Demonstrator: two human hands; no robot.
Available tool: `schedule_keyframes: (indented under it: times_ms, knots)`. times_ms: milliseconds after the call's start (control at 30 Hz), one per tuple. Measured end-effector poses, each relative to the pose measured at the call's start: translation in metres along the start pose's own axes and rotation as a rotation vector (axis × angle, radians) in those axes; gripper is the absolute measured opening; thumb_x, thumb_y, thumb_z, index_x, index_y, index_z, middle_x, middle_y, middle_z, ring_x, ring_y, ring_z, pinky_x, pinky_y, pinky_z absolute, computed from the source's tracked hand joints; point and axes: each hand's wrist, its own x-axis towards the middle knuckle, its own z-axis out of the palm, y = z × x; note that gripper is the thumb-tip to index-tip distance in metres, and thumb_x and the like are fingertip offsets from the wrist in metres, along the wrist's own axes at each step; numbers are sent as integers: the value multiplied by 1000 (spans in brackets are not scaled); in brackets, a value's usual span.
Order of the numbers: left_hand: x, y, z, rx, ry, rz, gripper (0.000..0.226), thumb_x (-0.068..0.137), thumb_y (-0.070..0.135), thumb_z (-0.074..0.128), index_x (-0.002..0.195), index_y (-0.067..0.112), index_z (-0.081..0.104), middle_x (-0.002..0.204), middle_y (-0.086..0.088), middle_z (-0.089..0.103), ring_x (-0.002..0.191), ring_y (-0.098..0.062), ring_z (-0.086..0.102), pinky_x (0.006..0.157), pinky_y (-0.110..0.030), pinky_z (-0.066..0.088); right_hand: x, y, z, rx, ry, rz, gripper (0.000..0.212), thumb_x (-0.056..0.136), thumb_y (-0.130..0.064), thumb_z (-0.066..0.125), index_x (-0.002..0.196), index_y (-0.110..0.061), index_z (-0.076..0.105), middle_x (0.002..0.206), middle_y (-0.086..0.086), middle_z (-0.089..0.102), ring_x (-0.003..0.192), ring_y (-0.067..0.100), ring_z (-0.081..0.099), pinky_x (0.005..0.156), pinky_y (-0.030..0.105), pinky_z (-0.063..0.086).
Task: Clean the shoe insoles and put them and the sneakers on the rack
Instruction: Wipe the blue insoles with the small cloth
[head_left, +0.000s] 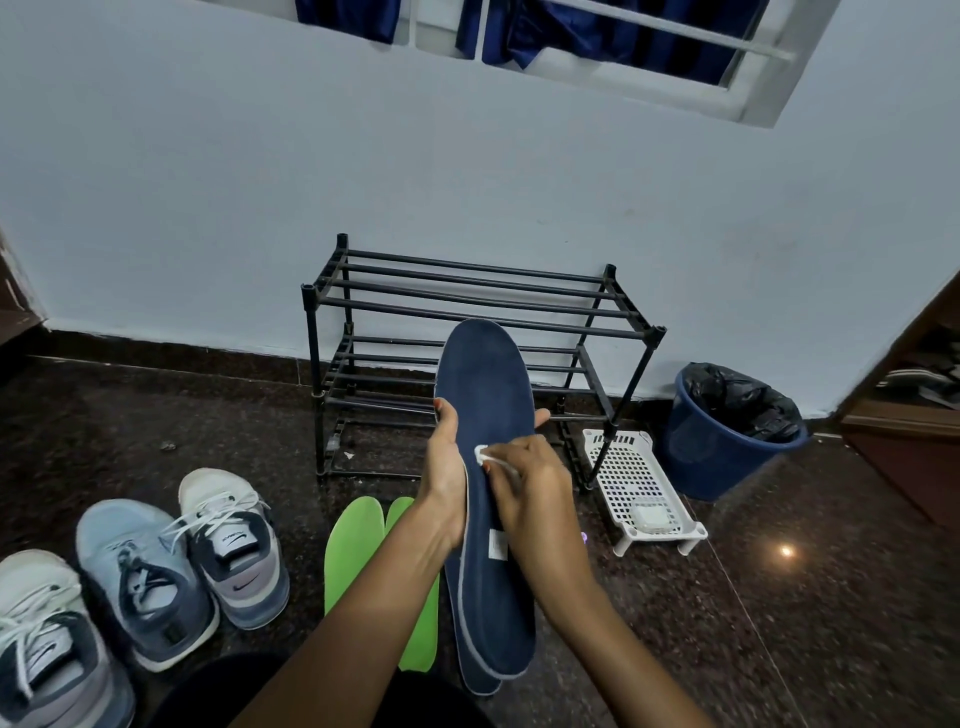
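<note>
Forearms (363, 618) reach fwd: L hand (444, 483) curls round navy insole (488, 389) edge, R hand (532, 491) pinches white wipe (484, 454) onto it, above dark speckled floor (779, 623). Nearby on floor: green insoles (356, 545), sneakers (140, 571) at left. Black rack (312, 343) vs pale-blue wall (208, 182); white basket (634, 478), blue bin (701, 441) to its right.

Navy insole (488, 415): pale grey edge, white tag. Wipe (483, 453): white. Green insoles (353, 551), 7 o'clock of it: lime. Rack (467, 291): black. Tray (636, 478), 3 o'clock: white, hole grid. Bin (701, 452): blue; liner (743, 395) black. Sneakers (236, 551), 8 o'clock: white-grey-navy; middle sneaker (145, 577) light blue. Floor (779, 623): dark, speckled
</note>
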Motion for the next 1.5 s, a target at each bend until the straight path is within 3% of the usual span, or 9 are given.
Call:
schedule_keyframes:
  times_ms: [233,367,433,767,900,1033,1233,1400,1500]
  knots:
    - [3,-3,-1,11,78,5,68,97,56,22,85,4,64,67,-10,71,57,-18,69,48,-21,52,21,6,-1,-165,66,32,20,91,-6,49,105,-1,63,90,0,46,90,20,48,67,7,31]
    - [4,0,-2,-13,103,11,75,95,60,19,92,3,67,84,-14,73,73,-22,71,67,-29,54,11,2,-1,-92,-2,49,15,88,0,52,93,4,66,82,6,51,83,21,54,66,11,37]
    - [4,0,-2,-31,101,10,78,93,63,20,101,1,66,96,-17,71,82,-26,70,74,-33,51,3,1,-2,-66,-26,49,16,88,1,51,94,0,66,86,1,50,83,15,52,67,2,35]
    - [7,-1,-6,-5,123,6,68,95,60,24,87,7,67,71,-9,72,60,-19,69,55,-23,54,31,13,-4,-73,97,83,17,89,-1,52,99,0,65,88,2,48,86,21,54,68,11,33]
    - [9,1,-6,-42,115,25,69,95,59,25,94,4,66,80,-12,73,67,-21,70,58,-24,54,14,6,-1,-44,43,8,16,87,0,55,97,-2,67,85,0,50,80,11,50,70,0,33]
    - [6,2,-5,-73,97,15,74,94,61,23,106,1,64,92,-16,71,77,-24,70,61,-25,56,11,7,-2,-44,31,-5,15,86,1,55,94,-3,68,85,0,52,80,13,51,72,1,34]
    - [10,-1,-8,-38,102,47,70,96,56,23,82,5,68,68,-10,71,56,-19,68,50,-21,53,29,13,-10,-7,76,51,15,88,0,54,97,-1,66,82,-3,48,74,15,52,65,2,36]
    - [8,4,-8,-60,80,36,73,96,58,20,96,2,66,88,-15,72,72,-23,70,63,-27,56,11,9,-4,-44,19,-32,14,85,3,57,91,-1,69,79,-7,48,75,10,50,69,0,35]
    - [5,4,-5,-100,46,35,80,94,62,15,111,0,62,116,-20,65,91,-28,67,79,-32,55,4,9,-3,-28,-13,-29,14,84,5,57,89,1,69,77,-12,45,73,6,49,68,-1,35]
